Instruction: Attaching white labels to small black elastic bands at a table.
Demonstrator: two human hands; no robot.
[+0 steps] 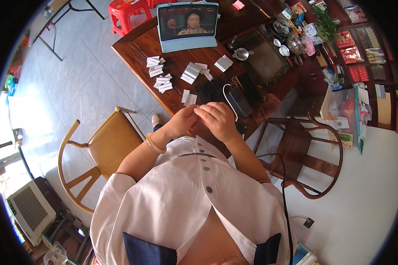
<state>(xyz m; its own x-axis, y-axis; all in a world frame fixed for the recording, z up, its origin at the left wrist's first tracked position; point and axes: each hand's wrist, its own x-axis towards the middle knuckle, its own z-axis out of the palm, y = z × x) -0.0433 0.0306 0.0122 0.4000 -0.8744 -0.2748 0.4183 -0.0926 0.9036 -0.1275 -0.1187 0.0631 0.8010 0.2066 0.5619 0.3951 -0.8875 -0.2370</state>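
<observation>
My left hand [182,122] and my right hand [218,119] meet at the table's near edge, fingertips pinched together. Whatever small thing is between them is too small to make out. Just beyond my hands lies a tangle of thin black strings [210,91]. Near my left hand sits a small pair of white tags [189,97]. Farther off are a stack of printed tags [191,73], another stack [223,63], and loose bundles of white tags [162,83] toward the left edge. To the right of my right hand rests a dark box-like device [239,102] with a white cable.
A tablet in a light blue case [188,27] stands at the back of the wooden table [135,46]. A tea tray [263,55] with a metal pitcher [242,54] and cups is at right. Chairs flank me: a tan one [115,139] and a dark wooden one [292,148].
</observation>
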